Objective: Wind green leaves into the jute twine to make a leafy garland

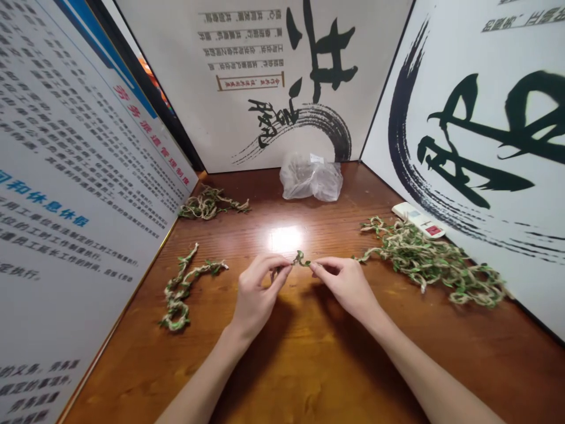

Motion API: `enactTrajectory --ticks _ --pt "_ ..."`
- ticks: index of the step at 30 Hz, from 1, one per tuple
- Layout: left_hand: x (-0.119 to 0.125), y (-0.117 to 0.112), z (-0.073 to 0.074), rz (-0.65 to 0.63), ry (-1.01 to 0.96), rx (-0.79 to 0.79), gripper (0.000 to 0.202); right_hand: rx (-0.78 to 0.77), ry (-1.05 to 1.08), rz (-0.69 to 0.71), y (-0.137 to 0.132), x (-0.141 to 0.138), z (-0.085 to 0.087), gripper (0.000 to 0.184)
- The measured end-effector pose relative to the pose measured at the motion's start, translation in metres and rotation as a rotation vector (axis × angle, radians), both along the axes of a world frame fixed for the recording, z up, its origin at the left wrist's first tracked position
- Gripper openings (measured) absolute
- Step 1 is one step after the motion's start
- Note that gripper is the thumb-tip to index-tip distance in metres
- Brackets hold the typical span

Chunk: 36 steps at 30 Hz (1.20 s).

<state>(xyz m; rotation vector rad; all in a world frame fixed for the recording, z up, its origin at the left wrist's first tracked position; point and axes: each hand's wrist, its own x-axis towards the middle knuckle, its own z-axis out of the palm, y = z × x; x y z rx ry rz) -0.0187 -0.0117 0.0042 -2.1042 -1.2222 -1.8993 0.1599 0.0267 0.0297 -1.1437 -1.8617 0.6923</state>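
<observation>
A short stretch of twine with small green leaves (300,258) spans the gap between my two hands, just above the table. My left hand (261,285) pinches its left end between thumb and fingertips. At its other end, the thumb and fingers of my right hand (342,282) are closed on it. Behind my right hand, leafy twine (366,254) runs toward a big tangled pile of the same twine (424,259) on the right. A loose length of leafy twine (176,288) lies curled on the table to the left of my left hand.
The brown wooden table (309,377) is walled by printed boards (247,118) at the back and both sides. A smaller twine bundle (209,203) lies at the back left. A crumpled clear plastic bag (311,178) sits at the back, and a white device (435,229) rests behind the big pile.
</observation>
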Motion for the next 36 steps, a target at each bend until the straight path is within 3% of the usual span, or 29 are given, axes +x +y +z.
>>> enactTrajectory --ticks 4,11,17,19,25,27,31,36 --pt "0.005 -0.002 -0.002 -0.063 0.142 0.025 0.011 -0.057 0.040 0.150 0.000 -0.003 -0.003 0.032" --pt "0.004 0.001 -0.004 -0.078 0.123 -0.014 0.011 -0.078 0.065 0.281 -0.005 -0.003 0.002 0.028" --pt "0.004 0.000 -0.003 -0.092 0.126 -0.036 0.009 -0.020 0.077 0.214 -0.007 -0.006 -0.002 0.029" --pt "0.006 0.000 -0.004 -0.123 0.058 -0.099 0.008 -0.023 0.121 0.200 -0.006 -0.006 -0.003 0.031" --pt "0.007 0.008 -0.007 -0.318 -0.483 -0.397 0.021 -0.074 0.228 0.327 -0.003 -0.006 0.001 0.030" --pt "0.006 0.009 -0.007 -0.285 -0.517 -0.387 0.024 -0.074 0.230 0.353 -0.003 -0.006 0.003 0.029" --pt "0.003 0.009 -0.008 -0.086 -0.470 -0.325 0.024 -0.081 0.193 0.365 -0.004 -0.006 0.004 0.026" --pt "0.004 0.007 -0.008 -0.237 -0.452 -0.433 0.018 -0.076 0.110 0.278 -0.006 -0.007 -0.001 0.027"
